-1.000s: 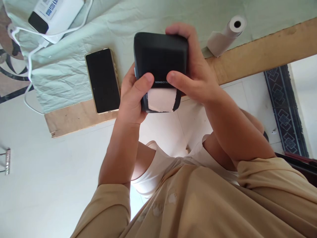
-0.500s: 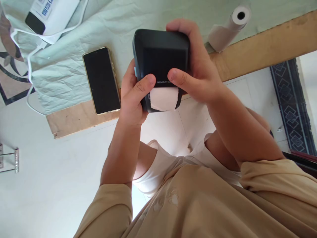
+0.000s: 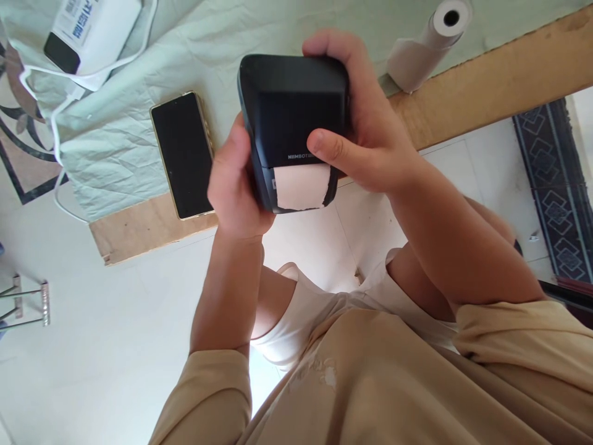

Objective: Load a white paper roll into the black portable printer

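Note:
A black label printer [image 3: 296, 117] marked NIIMBOT is held up between my two hands, over the near edge of the table. From its front slot hangs a short piece of white paper [image 3: 302, 186] with a torn edge. My left hand [image 3: 238, 182] grips the printer's left side, its thumb now against that side and its other fingers hidden beneath or behind. My right hand [image 3: 365, 120] wraps the right side, thumb on the top near the lettering and fingers curled over the far corner.
A black-screened phone [image 3: 183, 154] lies left of the printer on the pale green cloth [image 3: 115, 148]. Farther left is a white box-like device [image 3: 95, 40] with a white cable [image 3: 56, 133]. A paper roll [image 3: 430, 46] stands at the right. A brown board [image 3: 143, 225] edges the table.
My left thumb has moved off the printer's top to its left side. The printer has shifted slightly left in view. My right hand keeps its hold.

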`<state>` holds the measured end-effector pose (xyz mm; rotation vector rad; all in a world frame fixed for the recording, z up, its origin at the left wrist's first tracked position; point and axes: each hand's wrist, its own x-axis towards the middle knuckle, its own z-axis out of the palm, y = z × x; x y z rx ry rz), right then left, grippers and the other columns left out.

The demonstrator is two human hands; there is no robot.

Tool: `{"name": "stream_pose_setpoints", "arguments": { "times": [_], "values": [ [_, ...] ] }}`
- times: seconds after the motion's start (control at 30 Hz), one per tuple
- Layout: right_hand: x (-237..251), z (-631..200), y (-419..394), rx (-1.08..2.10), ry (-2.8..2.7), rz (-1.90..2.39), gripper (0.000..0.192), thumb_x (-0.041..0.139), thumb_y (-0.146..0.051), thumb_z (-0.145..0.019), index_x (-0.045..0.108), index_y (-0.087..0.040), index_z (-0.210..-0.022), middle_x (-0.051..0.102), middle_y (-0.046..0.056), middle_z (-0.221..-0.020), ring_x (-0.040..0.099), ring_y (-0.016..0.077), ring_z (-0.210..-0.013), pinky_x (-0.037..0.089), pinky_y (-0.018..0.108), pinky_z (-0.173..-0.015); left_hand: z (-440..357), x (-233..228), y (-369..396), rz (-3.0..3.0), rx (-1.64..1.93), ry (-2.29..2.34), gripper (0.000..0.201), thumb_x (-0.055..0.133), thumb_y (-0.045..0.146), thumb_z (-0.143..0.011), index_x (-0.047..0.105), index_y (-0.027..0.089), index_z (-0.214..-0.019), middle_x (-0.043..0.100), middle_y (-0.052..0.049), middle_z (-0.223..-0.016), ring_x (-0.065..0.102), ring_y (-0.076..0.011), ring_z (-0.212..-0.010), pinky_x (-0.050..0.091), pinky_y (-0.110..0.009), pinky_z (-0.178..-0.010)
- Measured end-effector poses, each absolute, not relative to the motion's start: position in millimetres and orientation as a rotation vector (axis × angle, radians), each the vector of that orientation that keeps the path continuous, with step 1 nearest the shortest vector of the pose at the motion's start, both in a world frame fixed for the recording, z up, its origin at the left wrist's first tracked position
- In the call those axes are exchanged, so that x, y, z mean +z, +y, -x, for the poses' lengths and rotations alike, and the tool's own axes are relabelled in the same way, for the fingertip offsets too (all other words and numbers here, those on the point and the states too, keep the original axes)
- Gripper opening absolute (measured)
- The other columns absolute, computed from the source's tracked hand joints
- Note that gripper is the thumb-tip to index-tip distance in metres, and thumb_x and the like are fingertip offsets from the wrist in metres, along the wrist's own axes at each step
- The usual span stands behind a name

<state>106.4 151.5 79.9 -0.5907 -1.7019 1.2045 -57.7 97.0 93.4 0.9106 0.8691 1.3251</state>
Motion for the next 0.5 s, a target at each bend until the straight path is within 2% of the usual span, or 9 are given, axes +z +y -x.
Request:
{"name": "stream_pose_setpoints", "arguments": {
  "times": [0.07,0.17,0.27,0.33,0.43,0.5],
  "values": [
    [75,-103,158,1.179,-1.68,0.511,0.069,0.067,-0.062,-0.082,0.036,-0.024,-0.13,0.055,0.008,-0.132,0.057,0.0182,-0.123,0.051,0.03,-0.103,55,100,96,-0.808,1.334,0.81,0.035,0.055,0.057,-0.098,0.073,0.027,-0.093,0.076,-0.007,-0.119,0.052,-0.0366,-0.145,0.058,-0.049,-0.103],
    [71,-100,163,1.167,-1.658,0.429,0.073,0.069,-0.062,-0.08,0.037,-0.017,-0.129,0.056,0.008,-0.123,0.057,0.0172,-0.117,0.049,0.032,-0.107,53,101,96,-0.744,1.361,0.802,0.035,0.052,0.051,-0.102,0.073,0.024,-0.095,0.074,-0.005,-0.129,0.049,-0.0339,-0.147,0.054,-0.047,-0.11],
    [73,-100,163,1.218,-1.657,0.422,0.071,0.066,-0.056,-0.086,0.036,-0.01,-0.131,0.054,0.008,-0.111,0.057,0.0176,-0.115,0.048,0.032,-0.106,55,95,98,-0.707,1.367,0.873,0.037,0.054,0.056,-0.1,0.072,0.024,-0.093,0.075,-0.007,-0.123,0.053,-0.0377,-0.142,0.055,-0.05,-0.105],
    [74,-103,162,1.26,-1.668,0.414,0.074,0.066,-0.055,-0.087,0.034,-0.009,-0.134,0.052,0.007,-0.109,0.055,0.0167,-0.12,0.047,0.029,-0.111,57,91,98,-0.692,1.392,0.917,0.037,0.058,0.057,-0.098,0.069,0.024,-0.086,0.075,-0.008,-0.115,0.055,-0.0379,-0.139,0.055,-0.049,-0.104],
    [75,-109,165,1.366,-1.686,0.391,0.089,0.078,-0.054,-0.078,0.029,-0.012,-0.14,0.054,0.007,-0.115,0.048,0.0171,-0.135,0.046,0.027,-0.116,60,88,99,-0.694,1.396,0.941,0.032,0.061,0.053,-0.097,0.071,0.024,-0.088,0.076,-0.006,-0.108,0.054,-0.0348,-0.139,0.055,-0.046,-0.106],
    [77,-115,168,1.414,-1.751,0.374,0.105,0.086,-0.049,-0.07,0.025,-0.012,-0.146,0.054,0.01,-0.126,0.05,0.0185,-0.135,0.053,0.024,-0.106,60,91,99,-0.687,1.374,0.949,0.029,0.059,0.049,-0.097,0.072,0.024,-0.093,0.076,-0.006,-0.107,0.053,-0.0332,-0.139,0.054,-0.044,-0.106]
  ]
}}
